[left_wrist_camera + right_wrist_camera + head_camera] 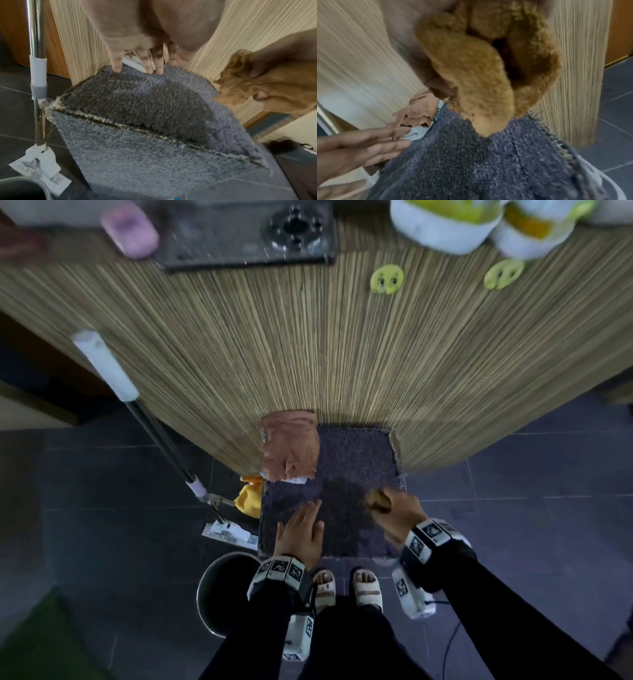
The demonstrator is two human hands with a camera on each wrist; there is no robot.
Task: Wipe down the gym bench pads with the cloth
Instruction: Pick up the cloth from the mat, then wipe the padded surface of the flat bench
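Two hands: left hand (pixel 301 530) flat on pad (pixel 356 460); right hand (pixel 399 513) grips cloth (pixel 376 498), 3 o'clock. Risk: loose carpet cover sliding.

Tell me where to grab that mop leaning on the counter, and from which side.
Grip the mop by its white sleeve at the top of the pole, coming from its open left side; probably easiest with the left hand. The pole leans head-down against the counter, so that end is highest.
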